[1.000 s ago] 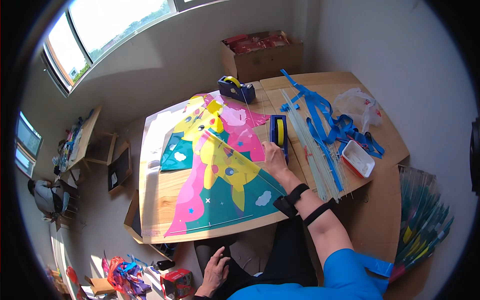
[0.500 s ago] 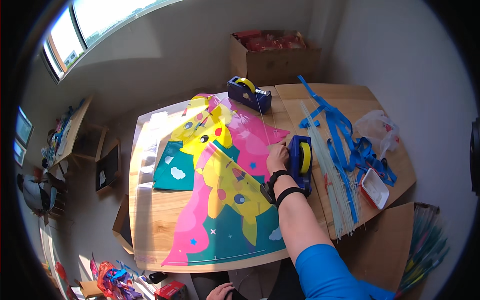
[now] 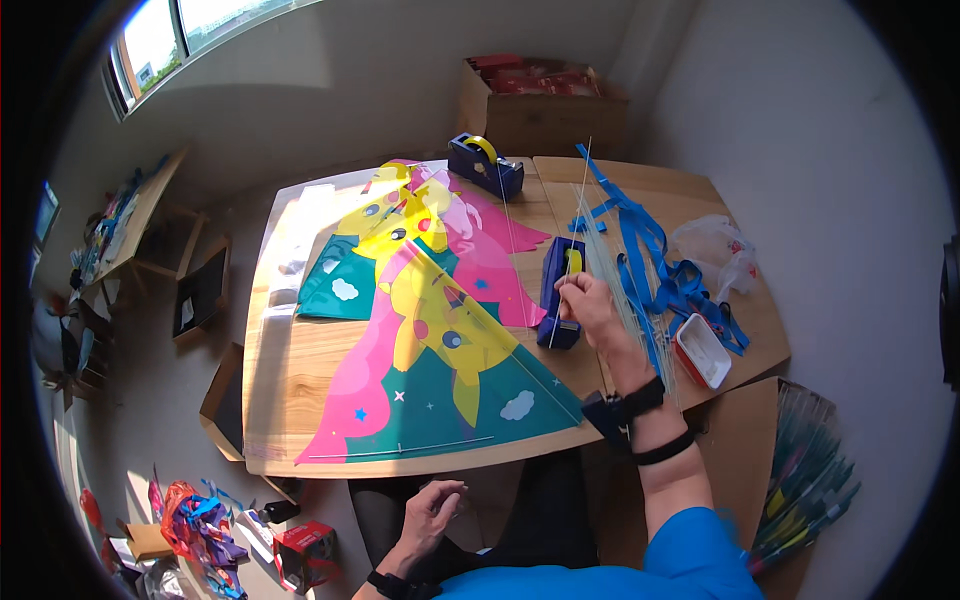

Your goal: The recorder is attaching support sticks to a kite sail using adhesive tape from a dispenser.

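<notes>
While a seated person [image 3: 52, 330] occupies the far left, a heap of red and blue plastic [image 3: 195, 525] lies on the floor to the left of my left hand [image 3: 433, 512], which hovers over my lap, relaxed and released, its fingers loosely bent. Ahead of that hand, across the wooden table [image 3: 300, 360], spreads a triangular printed sheet [image 3: 480, 385] in pink, green and yellow, a slim white rod [image 3: 400, 453] along its near edge. Beyond it, more printed sheets [image 3: 345, 290] overlap, with a blue tape dispenser [image 3: 500, 180] behind them. A second blue tape dispenser [image 3: 553, 285] stands just left of my right hand [image 3: 590, 305], which pinches a long thin rod [image 3: 582, 188], its upper end tilted right; whether rod and dispenser touch, I cannot tell. To that hand's right lie a bundle of pale rods [image 3: 610, 270], tangled blue ribbon [image 3: 640, 230], a red-and-white tray [image 3: 703, 350] and a clear plastic bag [image 3: 712, 250]. Farthest right, a box of wrapped green-and-yellow bundles [image 3: 805, 485] stands below the tabletop.
</notes>
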`<act>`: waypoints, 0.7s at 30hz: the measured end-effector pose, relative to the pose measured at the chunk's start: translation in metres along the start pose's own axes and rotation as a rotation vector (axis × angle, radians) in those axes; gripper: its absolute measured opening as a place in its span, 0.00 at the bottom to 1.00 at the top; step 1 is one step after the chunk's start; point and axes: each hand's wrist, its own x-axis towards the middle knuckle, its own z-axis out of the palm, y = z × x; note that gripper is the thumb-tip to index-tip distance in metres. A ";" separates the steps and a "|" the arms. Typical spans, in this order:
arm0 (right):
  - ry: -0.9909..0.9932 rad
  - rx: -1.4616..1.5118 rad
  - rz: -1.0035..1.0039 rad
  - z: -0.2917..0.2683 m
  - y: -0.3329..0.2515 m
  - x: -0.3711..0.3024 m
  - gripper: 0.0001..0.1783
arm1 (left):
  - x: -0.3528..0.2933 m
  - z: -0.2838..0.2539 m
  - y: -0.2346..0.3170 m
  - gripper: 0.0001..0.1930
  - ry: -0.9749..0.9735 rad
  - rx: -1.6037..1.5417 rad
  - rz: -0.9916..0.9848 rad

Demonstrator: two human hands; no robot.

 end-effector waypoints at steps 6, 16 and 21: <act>-0.143 0.187 0.216 0.013 0.109 -0.259 0.06 | 0.010 0.064 0.006 0.19 -0.337 -0.122 -0.240; -0.155 -0.018 0.197 0.009 0.132 -0.278 0.06 | -0.007 0.109 -0.018 0.10 -0.262 -0.246 -0.261; -0.196 -0.042 0.235 0.006 0.122 -0.277 0.11 | -0.003 0.108 -0.034 0.08 -0.170 -0.215 -0.244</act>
